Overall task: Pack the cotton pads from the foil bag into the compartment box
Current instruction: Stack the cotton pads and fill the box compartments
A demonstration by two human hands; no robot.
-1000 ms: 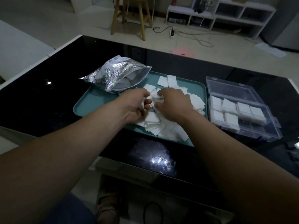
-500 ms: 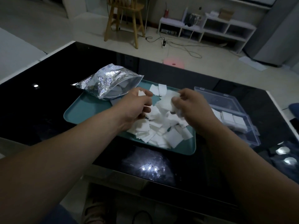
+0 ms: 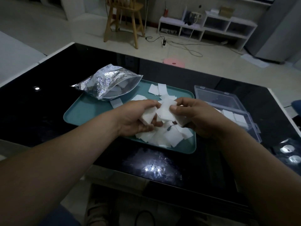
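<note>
Nearest me, both forearms reach out over the black glass table (image 3: 40, 111); the left hand (image 3: 136, 116) has its fingers curled round a small stack of cotton pads (image 3: 147, 115), and the right hand (image 3: 195, 118) pinches more of them between thumb and fingers, the two bunches meeting in the middle as if being squared up. Below the hands a loose heap of pads lies on the near right part of the teal tray (image 3: 97, 115), some close to its near rim; a careless wrist could well sweep those over onto the table. The pads look light and floppy; a slack grip may let the bundle fan out or shed a few, and a crooked stack would likely jam in a compartment rather than drop in flat. Further back the foil bag (image 3: 107, 84) lies on its side at the tray's far left, mouth open, a few pads inside; the compartment box (image 3: 216, 98) sits just right of the tray, lid up, partly filled. Beyond, a wooden stool (image 3: 123, 18) stands on the floor.
</note>
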